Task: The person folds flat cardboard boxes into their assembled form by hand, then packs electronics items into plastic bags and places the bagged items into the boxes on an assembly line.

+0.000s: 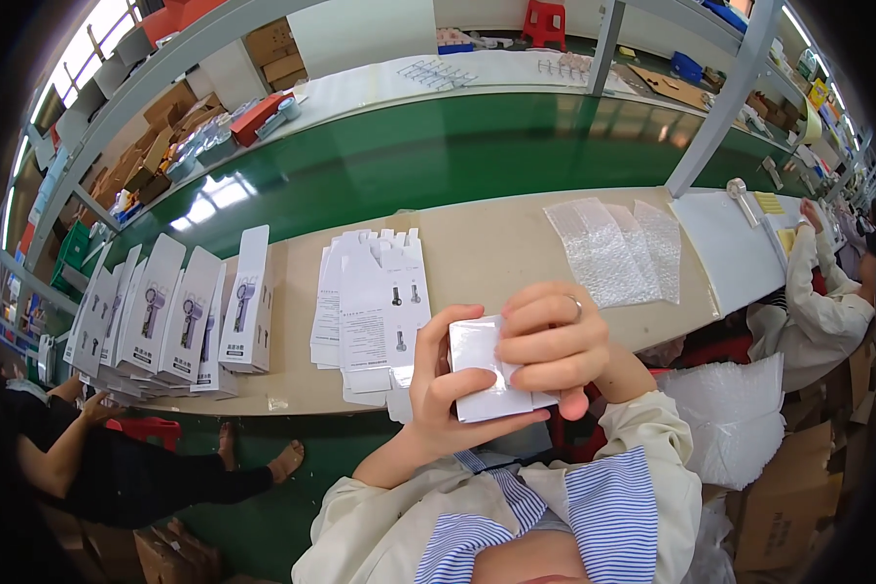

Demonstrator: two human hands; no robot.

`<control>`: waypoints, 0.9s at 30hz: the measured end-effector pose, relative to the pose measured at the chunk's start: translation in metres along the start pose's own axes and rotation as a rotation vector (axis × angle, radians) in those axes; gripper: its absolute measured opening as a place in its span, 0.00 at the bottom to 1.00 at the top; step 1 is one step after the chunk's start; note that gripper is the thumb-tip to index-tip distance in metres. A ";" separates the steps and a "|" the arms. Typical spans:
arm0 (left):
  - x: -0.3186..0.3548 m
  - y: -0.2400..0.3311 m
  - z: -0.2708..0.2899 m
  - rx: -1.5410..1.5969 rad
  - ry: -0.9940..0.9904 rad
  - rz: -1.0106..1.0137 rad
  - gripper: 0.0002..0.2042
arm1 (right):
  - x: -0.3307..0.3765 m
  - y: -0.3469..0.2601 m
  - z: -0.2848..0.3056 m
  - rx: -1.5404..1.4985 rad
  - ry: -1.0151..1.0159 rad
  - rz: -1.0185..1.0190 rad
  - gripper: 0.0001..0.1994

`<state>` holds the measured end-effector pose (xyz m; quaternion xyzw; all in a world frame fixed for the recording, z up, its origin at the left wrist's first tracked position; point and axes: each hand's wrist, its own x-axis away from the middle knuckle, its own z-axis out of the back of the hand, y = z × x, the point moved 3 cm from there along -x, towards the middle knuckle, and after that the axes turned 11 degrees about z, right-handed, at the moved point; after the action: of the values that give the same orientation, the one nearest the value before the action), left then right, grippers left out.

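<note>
Close in front of my body, both hands are on a small white carton [475, 393], whose end faces up and shines. My left hand [433, 389] wraps round its left and lower sides, thumb across the front. The curled fingers of my right hand [557, 341] press on its upper right part; a ring shows on one finger. Nearest to my left hand lies a stack of flat printed cartons [370, 326]. Several bubble-wrap bags [613, 248] lie flat beyond my right hand. Whether anything is inside the carton cannot be seen.
Several upright white boxes [248, 311] printed with a handheld fan crowd the table's left end. A handheld fan [744, 202] lies on a white sheet at right. Co-workers [818, 282] sit on both sides. Beyond the table runs a green belt [409, 165]; a metal post [720, 107] stands at its edge.
</note>
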<state>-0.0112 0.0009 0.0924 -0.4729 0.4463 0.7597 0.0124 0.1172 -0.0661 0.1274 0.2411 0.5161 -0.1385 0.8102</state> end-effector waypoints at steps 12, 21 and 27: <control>0.013 0.027 0.004 -0.076 0.034 0.007 0.39 | -0.029 -0.039 0.007 0.165 -0.229 -0.058 0.23; 0.033 0.049 0.005 -0.029 -0.001 -0.033 0.32 | -0.031 -0.080 0.016 0.251 -0.276 -0.023 0.24; 0.051 0.060 0.009 0.111 -0.097 -0.155 0.22 | -0.036 -0.106 0.010 0.188 -0.120 0.076 0.19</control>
<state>-0.0723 -0.0500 0.0963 -0.4672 0.4484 0.7527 0.1190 0.0596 -0.1624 0.1371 0.3267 0.4419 -0.1699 0.8180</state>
